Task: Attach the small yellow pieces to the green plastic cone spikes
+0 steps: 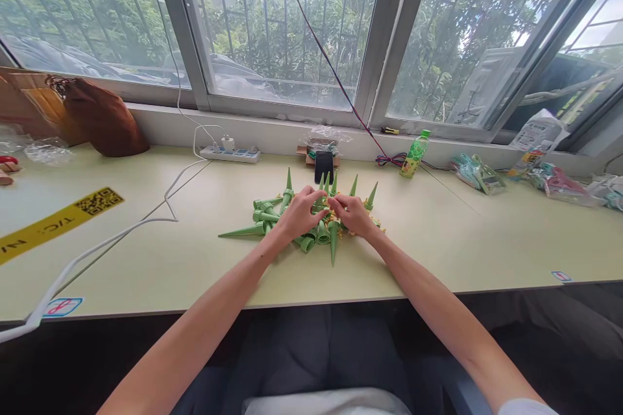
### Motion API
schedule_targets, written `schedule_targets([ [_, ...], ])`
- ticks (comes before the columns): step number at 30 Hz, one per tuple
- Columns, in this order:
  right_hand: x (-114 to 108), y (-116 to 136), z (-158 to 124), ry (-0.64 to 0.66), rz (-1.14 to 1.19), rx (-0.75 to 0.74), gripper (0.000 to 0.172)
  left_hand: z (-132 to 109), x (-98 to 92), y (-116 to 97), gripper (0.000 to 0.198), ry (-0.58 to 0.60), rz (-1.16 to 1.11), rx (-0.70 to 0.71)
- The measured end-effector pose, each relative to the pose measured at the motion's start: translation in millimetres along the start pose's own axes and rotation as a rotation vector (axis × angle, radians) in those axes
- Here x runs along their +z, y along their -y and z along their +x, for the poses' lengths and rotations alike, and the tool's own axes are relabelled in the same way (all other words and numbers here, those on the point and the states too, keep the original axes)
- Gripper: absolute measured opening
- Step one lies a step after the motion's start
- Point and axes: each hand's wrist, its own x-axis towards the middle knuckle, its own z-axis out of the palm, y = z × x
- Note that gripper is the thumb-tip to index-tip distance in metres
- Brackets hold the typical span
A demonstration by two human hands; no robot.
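Observation:
Several green plastic plant-watering spikes (243, 231) lie in a loose heap at the middle of the table, some standing point up. Small yellow plastic pieces (382, 229) are scattered among them, mostly on the right. Over the heap, my left hand (300, 213) has thumb and fingers closed around a green spike (318, 203), partly hidden by the fingers. Close beside it, my right hand (355, 214) pinches with its fingertips; what is between them is too small to make out. The two hands' fingertips nearly meet.
Behind the heap a black phone (324, 166) leans on a small cardboard box (305, 154). A green-labelled bottle (415, 154), bagged items (479, 174) and a power strip (232, 154) line the window side. A white cable (121, 233) crosses the table at left, near a brown bag (100, 117).

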Motion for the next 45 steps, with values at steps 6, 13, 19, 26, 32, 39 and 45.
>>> schedule_targets([
  [6,-0.5,3.3,0.0,-0.011,0.055,-0.021,0.032,0.2,-0.6,0.5,0.030,-0.018,-0.003,-0.025],
  [13,0.3,1.9,0.1,-0.010,0.073,-0.020,0.031,-0.3,-0.3,1.9,0.031,0.001,0.009,-0.033],
  [19,-1.0,2.8,0.3,0.004,0.026,0.003,0.035,-0.6,-0.2,1.7,0.032,0.016,0.018,-0.026],
  [26,-0.8,0.7,0.0,0.016,-0.013,0.002,0.045,-0.4,0.4,1.4,0.032,0.009,0.012,-0.010],
  [32,-2.0,4.5,-0.1,-0.005,-0.010,0.003,0.040,0.1,-0.6,0.5,0.031,-0.005,0.001,-0.021],
  [39,-1.8,6.1,-0.3,-0.009,0.071,-0.026,0.029,0.0,0.0,0.4,0.031,-0.004,0.028,-0.043],
  [45,-2.4,5.4,0.2,-0.006,0.051,-0.013,0.030,-0.6,0.3,1.1,0.032,0.011,0.028,-0.040],
])
